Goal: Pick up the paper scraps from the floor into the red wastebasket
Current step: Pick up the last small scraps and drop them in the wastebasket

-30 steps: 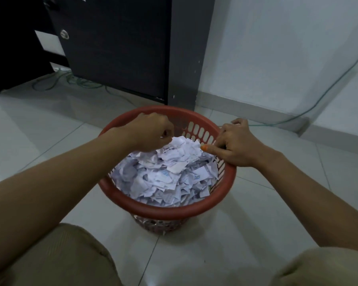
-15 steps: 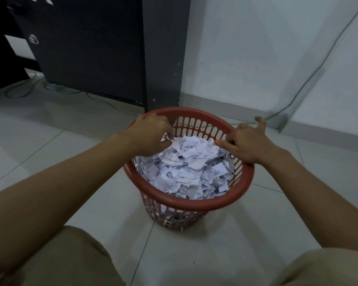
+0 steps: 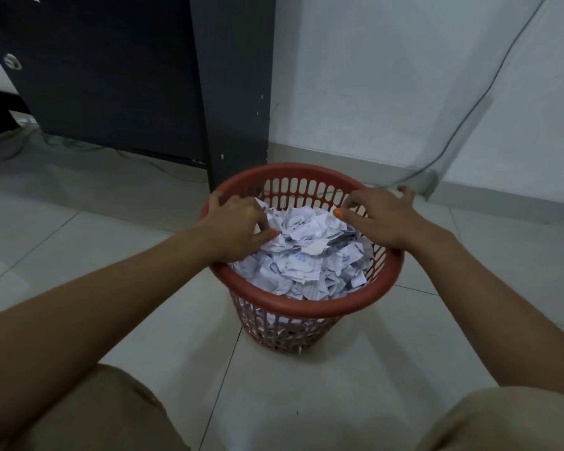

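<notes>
Fingers (image 3: 258, 219) of left hand (image 3: 235, 226) curled into paper scraps (image 3: 306, 252); right hand (image 3: 381, 219) spread loose at red wastebasket (image 3: 303, 309) three o'clock rim; tamping stage, floor (image 3: 111, 242) check next.

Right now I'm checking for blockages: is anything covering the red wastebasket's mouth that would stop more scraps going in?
No lid or cover shows. The red wastebasket is open-topped, though paper scraps are heaped to its rim, and the left hand and right hand rest over its edges.
</notes>
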